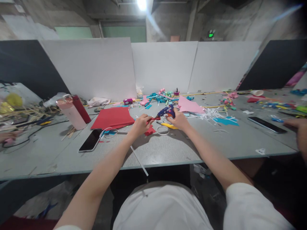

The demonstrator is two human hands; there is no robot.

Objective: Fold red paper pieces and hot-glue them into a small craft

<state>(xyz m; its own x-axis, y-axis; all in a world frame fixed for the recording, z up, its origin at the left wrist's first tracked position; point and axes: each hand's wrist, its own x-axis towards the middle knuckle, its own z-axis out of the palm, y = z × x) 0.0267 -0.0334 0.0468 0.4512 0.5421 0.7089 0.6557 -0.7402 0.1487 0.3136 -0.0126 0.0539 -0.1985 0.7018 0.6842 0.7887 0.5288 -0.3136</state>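
My right hand (180, 119) grips a dark blue hot glue gun (166, 111), its nozzle pointing left. Between the closed fingers of my left hand (141, 124) is a small red paper piece (153, 119), right by the nozzle; whether the two touch I cannot tell. Beneath my hands lie red paper scraps (150, 130), a yellow-handled tool (169, 126) and a white ring-shaped loop (163, 130). Left of my hands rests a stack of red sheets (112, 117). A thin white stick (139, 160) reaches past the table's front edge.
A phone (90, 140), a pink bottle (72, 113) and a red bottle (81, 109) are at left. Pink paper (190, 104), white paper strips (211, 113) and teal curls (158, 97) lie behind. Another person's hand (294, 124) is at right, near a second phone (267, 125).
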